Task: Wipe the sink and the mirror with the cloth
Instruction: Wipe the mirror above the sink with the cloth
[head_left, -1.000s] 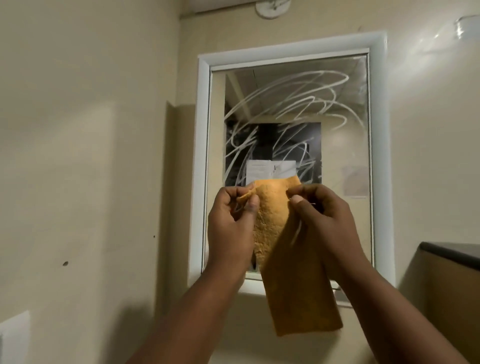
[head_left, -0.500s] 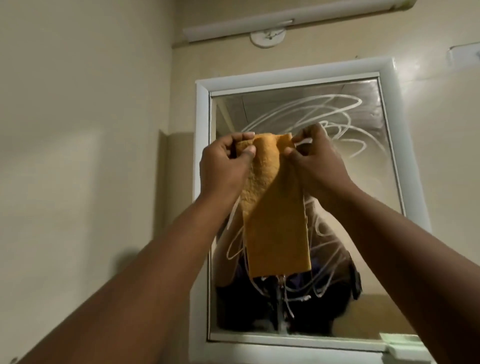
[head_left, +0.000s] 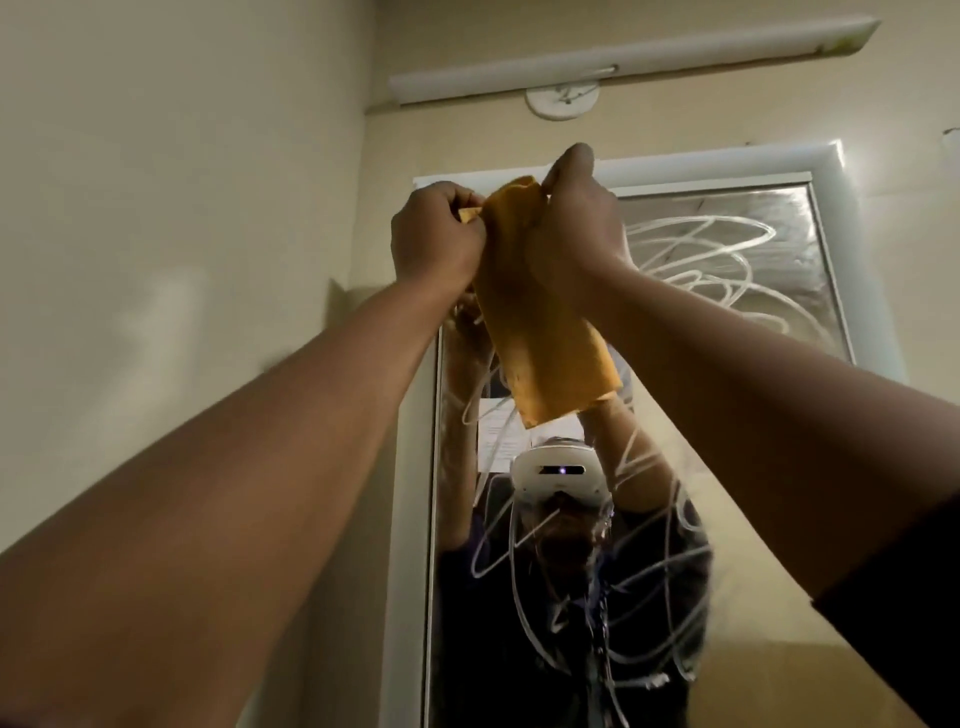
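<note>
While both hands pinch the cloth (head_left: 540, 312) at its top edge, left hand (head_left: 436, 234) and right hand (head_left: 576, 223) close together, I hold it before the mirror (head_left: 727, 291) at the upper frame; it hangs limp, light, best bunched into a pad

**Cloth heading up to the top of the mirror**

Both hands are climbing: a second ago they were holding the cloth (head_left: 540, 306) down near the mirror's bottom edge, and now the left hand (head_left: 436, 236) and right hand (head_left: 576, 223) are gripping its top end right at the mirror's (head_left: 737, 270) upper frame. The view is tilting up too, so the light tube (head_left: 623, 57) above is coming fully into sight, and the reflection of the person wearing a headset (head_left: 558, 475) is now showing in the glass.
</note>
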